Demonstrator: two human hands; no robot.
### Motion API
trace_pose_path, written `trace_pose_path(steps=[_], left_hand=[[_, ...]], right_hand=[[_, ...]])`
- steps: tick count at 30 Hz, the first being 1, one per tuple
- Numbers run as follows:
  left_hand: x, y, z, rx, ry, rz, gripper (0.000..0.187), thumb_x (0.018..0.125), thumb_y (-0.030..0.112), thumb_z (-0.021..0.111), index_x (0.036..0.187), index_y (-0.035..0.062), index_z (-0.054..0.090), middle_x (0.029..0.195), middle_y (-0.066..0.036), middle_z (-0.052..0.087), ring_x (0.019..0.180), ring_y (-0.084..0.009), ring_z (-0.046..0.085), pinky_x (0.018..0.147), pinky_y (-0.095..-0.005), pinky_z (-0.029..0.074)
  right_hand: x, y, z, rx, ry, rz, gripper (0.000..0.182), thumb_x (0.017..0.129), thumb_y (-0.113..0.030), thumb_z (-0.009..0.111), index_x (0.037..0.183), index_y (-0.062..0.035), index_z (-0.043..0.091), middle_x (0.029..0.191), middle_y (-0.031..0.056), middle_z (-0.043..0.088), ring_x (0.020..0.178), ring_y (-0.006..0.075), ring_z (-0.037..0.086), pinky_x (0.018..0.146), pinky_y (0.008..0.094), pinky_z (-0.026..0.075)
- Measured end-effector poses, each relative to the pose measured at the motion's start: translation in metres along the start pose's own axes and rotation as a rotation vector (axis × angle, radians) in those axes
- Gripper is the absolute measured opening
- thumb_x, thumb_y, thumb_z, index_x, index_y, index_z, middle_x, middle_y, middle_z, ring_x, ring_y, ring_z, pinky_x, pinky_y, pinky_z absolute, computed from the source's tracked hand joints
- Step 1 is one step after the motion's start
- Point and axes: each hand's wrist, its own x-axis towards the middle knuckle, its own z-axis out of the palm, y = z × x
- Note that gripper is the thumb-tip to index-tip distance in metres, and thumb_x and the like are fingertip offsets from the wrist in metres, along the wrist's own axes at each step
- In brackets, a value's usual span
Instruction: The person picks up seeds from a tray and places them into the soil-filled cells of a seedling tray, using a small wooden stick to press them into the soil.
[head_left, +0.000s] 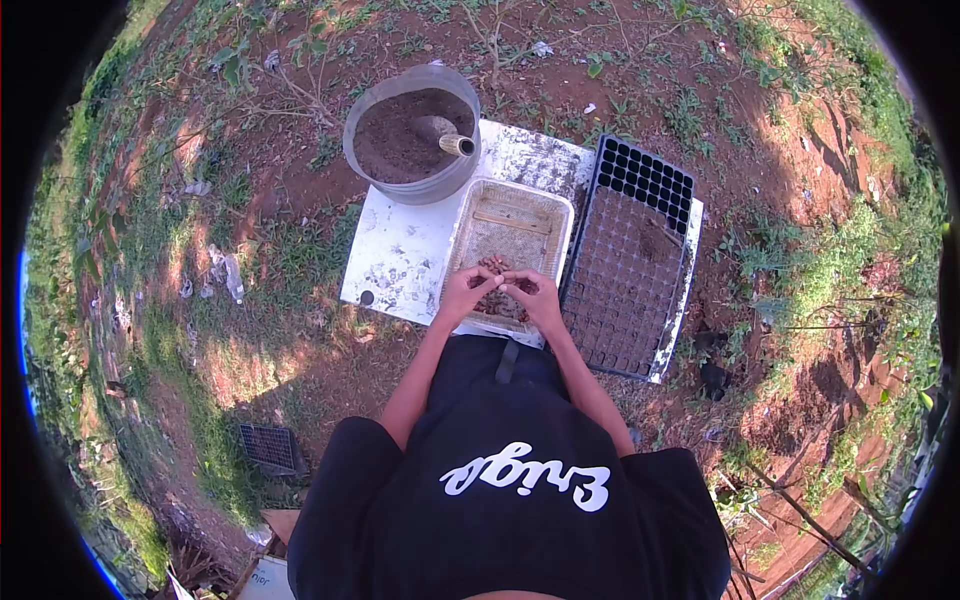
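My left hand [467,293] and my right hand [535,296] meet at the fingertips over the near part of a pale rectangular basket [568,232]. Their fingers are pinched together; whatever is between them is too small to name. Small reddish-brown pieces [493,265] lie in the basket around and beneath my hands. A light stick [510,222] rests across its far part. To the right, a black cell tray [625,285] is mostly filled with dark soil, and its far cells show black without soil. A small heap of soil [657,241] sits on it.
A grey tub [357,150] of soil stands at the back left, with a handled scoop [455,144] in it. Basket, tub and tray rest on a white board [398,262]. Another dark tray [268,447] lies on the grassy ground at lower left.
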Motion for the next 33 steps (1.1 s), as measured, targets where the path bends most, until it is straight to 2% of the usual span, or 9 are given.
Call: trace_pose_path(steps=[4, 7, 12, 15, 19, 23, 28, 29, 33], left_hand=[[0.000, 0.004, 0.002, 0.062, -0.009, 0.046, 0.020, 0.093, 0.023, 0.072, 0.091, 0.0023, 0.072, 0.085, 0.002, 0.067, 0.082, -0.0048, 0.056, 0.076, -0.0211, 0.044], [0.000, 0.002, 0.002, 0.135, 0.001, 0.036, 0.023, 0.094, 0.024, 0.070, 0.094, 0.0014, 0.071, 0.087, 0.001, 0.068, 0.082, -0.0044, 0.056, 0.076, -0.0211, 0.045], [-0.004, 0.016, 0.010, -0.203, 0.072, 0.068, 0.021, 0.094, 0.016, 0.069, 0.110, 0.0015, 0.071, 0.102, -0.004, 0.071, 0.093, -0.0068, 0.061, 0.081, -0.0228, 0.048], [-0.006, 0.022, 0.011, -0.205, 0.025, 0.018, 0.018, 0.093, 0.013, 0.069, 0.106, 0.0008, 0.072, 0.106, -0.006, 0.071, 0.101, -0.0101, 0.063, 0.087, -0.0256, 0.049], [-0.001, 0.010, 0.008, -0.076, -0.028, 0.043, 0.020, 0.092, 0.012, 0.071, 0.109, 0.0015, 0.071, 0.104, -0.005, 0.071, 0.096, -0.0084, 0.062, 0.082, -0.0229, 0.049], [0.000, 0.005, 0.008, -0.067, -0.053, 0.014, 0.017, 0.091, 0.012, 0.072, 0.105, 0.0012, 0.071, 0.100, -0.003, 0.070, 0.094, -0.0085, 0.062, 0.083, -0.0230, 0.048], [0.001, 0.003, 0.008, -0.019, -0.061, 0.047, 0.015, 0.091, 0.012, 0.072, 0.102, 0.0013, 0.071, 0.098, -0.002, 0.069, 0.091, -0.0079, 0.062, 0.082, -0.0226, 0.047], [0.002, 0.002, 0.008, -0.043, -0.057, 0.050, 0.015, 0.091, 0.012, 0.072, 0.102, 0.0015, 0.070, 0.097, -0.002, 0.069, 0.090, -0.0075, 0.062, 0.081, -0.0225, 0.047], [0.003, 0.000, 0.010, -0.073, -0.040, 0.074, 0.014, 0.093, 0.013, 0.070, 0.101, 0.0022, 0.068, 0.092, 0.000, 0.067, 0.086, -0.0053, 0.060, 0.077, -0.0216, 0.047]], right_hand=[[0.000, 0.005, -0.004, -0.182, 0.038, 0.002, 0.018, 0.086, -0.007, 0.076, 0.102, -0.0006, 0.073, 0.090, 0.0045, 0.072, 0.084, 0.0079, 0.064, 0.076, 0.0246, 0.051], [0.000, 0.010, -0.004, -0.118, 0.071, 0.029, 0.018, 0.086, -0.007, 0.075, 0.102, 0.0002, 0.073, 0.091, 0.0048, 0.072, 0.083, 0.0082, 0.064, 0.077, 0.0244, 0.051], [-0.002, 0.002, -0.006, 0.055, 0.106, 0.062, 0.017, 0.086, -0.004, 0.074, 0.102, 0.0025, 0.072, 0.092, 0.0051, 0.072, 0.084, 0.0099, 0.066, 0.075, 0.0255, 0.053], [-0.001, 0.005, -0.008, 0.088, 0.112, 0.075, 0.018, 0.086, -0.002, 0.074, 0.102, 0.0036, 0.071, 0.094, 0.0060, 0.072, 0.085, 0.0114, 0.067, 0.076, 0.0260, 0.055], [-0.004, 0.007, -0.010, 0.092, 0.100, 0.056, 0.018, 0.085, -0.002, 0.075, 0.101, 0.0038, 0.070, 0.095, 0.0077, 0.072, 0.087, 0.0127, 0.068, 0.078, 0.0261, 0.056], [-0.003, 0.009, -0.009, 0.026, 0.126, -0.012, 0.015, 0.082, -0.003, 0.077, 0.095, 0.0031, 0.072, 0.092, 0.0082, 0.073, 0.084, 0.0107, 0.067, 0.078, 0.0250, 0.055], [-0.003, 0.009, -0.009, -0.046, 0.097, -0.010, 0.014, 0.083, -0.004, 0.076, 0.094, 0.0034, 0.071, 0.085, 0.0053, 0.072, 0.077, 0.0083, 0.064, 0.070, 0.0233, 0.052], [-0.003, 0.009, -0.012, -0.075, 0.070, 0.028, 0.017, 0.086, -0.008, 0.075, 0.098, 0.0035, 0.072, 0.090, 0.0072, 0.072, 0.083, 0.0098, 0.066, 0.076, 0.0250, 0.054], [-0.001, 0.011, -0.011, -0.163, 0.109, 0.034, 0.016, 0.088, -0.006, 0.070, 0.103, 0.0010, 0.074, 0.094, 0.0080, 0.073, 0.083, 0.0097, 0.066, 0.077, 0.0263, 0.054]])
